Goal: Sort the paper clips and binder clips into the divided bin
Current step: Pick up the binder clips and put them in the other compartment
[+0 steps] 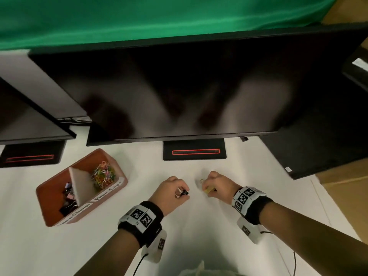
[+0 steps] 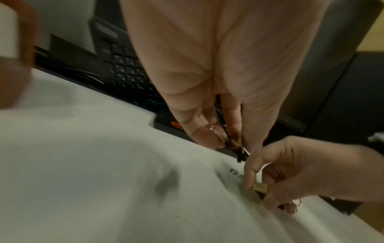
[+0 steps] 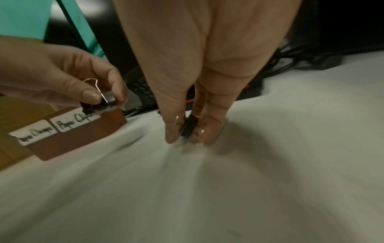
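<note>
Now each grip pinches a binder clip: left hand point(image 1: 172, 193) a black one point(image 1: 184, 193), right hand point(image 1: 216, 186) another point(image 3: 188, 127).

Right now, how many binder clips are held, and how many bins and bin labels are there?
Binder clips held: 2, black binder clip in left hand, second binder clip in right hand
Divided bin: 1
Labels: 2
Total: 5

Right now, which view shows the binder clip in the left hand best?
The right wrist view: the black clip and its wire handle show plainly between thumb and fingers of the left hand. In the head view it is tiny. In the left wrist view it is dark and blurred.
</note>
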`<move>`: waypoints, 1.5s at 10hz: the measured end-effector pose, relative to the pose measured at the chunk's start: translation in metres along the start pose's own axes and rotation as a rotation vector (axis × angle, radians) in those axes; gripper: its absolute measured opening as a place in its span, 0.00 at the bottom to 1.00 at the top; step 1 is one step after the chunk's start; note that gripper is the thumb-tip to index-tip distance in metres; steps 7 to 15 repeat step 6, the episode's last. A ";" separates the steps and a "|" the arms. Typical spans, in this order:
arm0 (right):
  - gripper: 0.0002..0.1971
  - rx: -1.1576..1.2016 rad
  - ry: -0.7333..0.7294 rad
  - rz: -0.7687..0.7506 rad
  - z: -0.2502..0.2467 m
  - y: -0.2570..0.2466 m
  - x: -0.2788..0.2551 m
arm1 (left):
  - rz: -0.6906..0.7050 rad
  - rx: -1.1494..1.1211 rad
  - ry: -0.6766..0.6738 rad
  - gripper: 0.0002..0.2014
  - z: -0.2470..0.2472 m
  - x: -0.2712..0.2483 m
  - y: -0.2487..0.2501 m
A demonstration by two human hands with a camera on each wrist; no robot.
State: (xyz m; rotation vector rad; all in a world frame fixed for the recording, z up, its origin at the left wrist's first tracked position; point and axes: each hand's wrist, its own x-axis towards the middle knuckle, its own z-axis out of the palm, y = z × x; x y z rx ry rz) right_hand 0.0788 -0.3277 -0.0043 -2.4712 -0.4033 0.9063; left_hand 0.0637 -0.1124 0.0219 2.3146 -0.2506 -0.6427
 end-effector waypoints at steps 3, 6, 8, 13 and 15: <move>0.14 0.037 -0.076 -0.353 0.024 -0.168 0.048 | -0.237 -0.255 0.237 0.06 -0.087 -0.117 -0.074; 0.13 0.091 -0.017 -0.552 0.063 -0.334 0.101 | -0.431 -0.493 0.624 0.21 -0.188 -0.176 -0.145; 0.13 0.091 -0.017 -0.552 0.063 -0.334 0.101 | -0.431 -0.493 0.624 0.21 -0.188 -0.176 -0.145; 0.13 0.091 -0.017 -0.552 0.063 -0.334 0.101 | -0.431 -0.493 0.624 0.21 -0.188 -0.176 -0.145; 0.13 0.091 -0.017 -0.552 0.063 -0.334 0.101 | -0.431 -0.493 0.624 0.21 -0.188 -0.176 -0.145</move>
